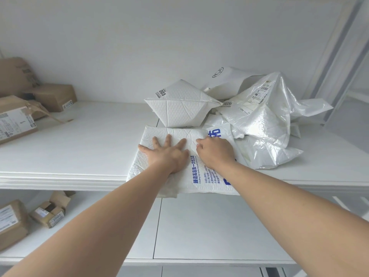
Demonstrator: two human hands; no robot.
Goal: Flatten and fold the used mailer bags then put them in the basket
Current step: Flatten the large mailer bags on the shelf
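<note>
A white padded mailer bag with blue print (196, 176) lies flat on the upper shelf, its near end hanging over the shelf edge. My left hand (166, 151) presses on it with fingers spread. My right hand (214, 151) rests on the same bag just to the right, fingers curled with the knuckles down on the bag; I cannot see whether it grips a fold. Behind it stands a puffed white padded mailer (179, 105). To the right lies a heap of crumpled glossy white mailer bags (263, 120). No basket is in view.
The white upper shelf (79, 148) holds brown cardboard parcels (54, 96) at the far left. More brown parcels (48, 213) sit on the lower shelf (209, 226). A white wall closes the back, and a white frame post (337, 56) rises at the right.
</note>
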